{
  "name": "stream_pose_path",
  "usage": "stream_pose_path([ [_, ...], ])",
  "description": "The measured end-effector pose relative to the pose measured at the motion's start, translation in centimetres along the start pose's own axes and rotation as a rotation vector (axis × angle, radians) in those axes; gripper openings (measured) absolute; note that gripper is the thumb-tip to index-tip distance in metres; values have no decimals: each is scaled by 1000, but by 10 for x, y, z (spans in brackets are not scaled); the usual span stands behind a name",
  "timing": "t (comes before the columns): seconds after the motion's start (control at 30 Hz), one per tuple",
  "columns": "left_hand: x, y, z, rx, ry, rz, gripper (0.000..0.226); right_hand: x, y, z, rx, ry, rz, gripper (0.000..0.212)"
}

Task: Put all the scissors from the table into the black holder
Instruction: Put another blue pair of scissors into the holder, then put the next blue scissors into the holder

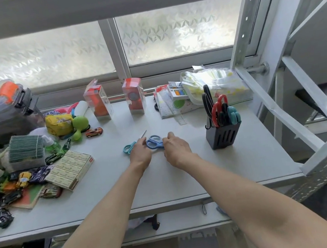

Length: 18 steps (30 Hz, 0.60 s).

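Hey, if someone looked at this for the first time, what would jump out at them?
Two bare arms reach to mid-table, the left hand and right hand closing on blue scissors beside teal scissors. To the right stands the black holder, already bristling with red, black and teal handles. Toy clutter crowds the left side.

I see bright, even daylight pouring through the frosted patterned window panes (176,30); shadows stay faint on the pale grey tabletop (187,173); wide-angle bending warps the soft edges.
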<state>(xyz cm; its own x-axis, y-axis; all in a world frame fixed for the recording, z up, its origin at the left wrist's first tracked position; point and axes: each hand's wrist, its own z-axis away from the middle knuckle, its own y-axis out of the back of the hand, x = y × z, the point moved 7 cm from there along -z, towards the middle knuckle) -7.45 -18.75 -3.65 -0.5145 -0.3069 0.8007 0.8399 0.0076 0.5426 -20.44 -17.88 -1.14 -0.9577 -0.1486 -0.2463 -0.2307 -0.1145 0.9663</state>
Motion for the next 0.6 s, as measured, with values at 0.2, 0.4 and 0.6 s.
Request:
stream_pose_path([
  [0.2, 3, -2, 12, -27, 43, 213, 39, 7, -2, 19, 159, -15, -48, 22],
  [0.4, 34, -10, 51, -111, -85, 325, 25, 23, 12, 57, 393, 57, -106, 15],
  [0.6, 68, -23, 71, -210, -203, 303, 25, 56, 34, 100, 640, 79, -275, 19],
])
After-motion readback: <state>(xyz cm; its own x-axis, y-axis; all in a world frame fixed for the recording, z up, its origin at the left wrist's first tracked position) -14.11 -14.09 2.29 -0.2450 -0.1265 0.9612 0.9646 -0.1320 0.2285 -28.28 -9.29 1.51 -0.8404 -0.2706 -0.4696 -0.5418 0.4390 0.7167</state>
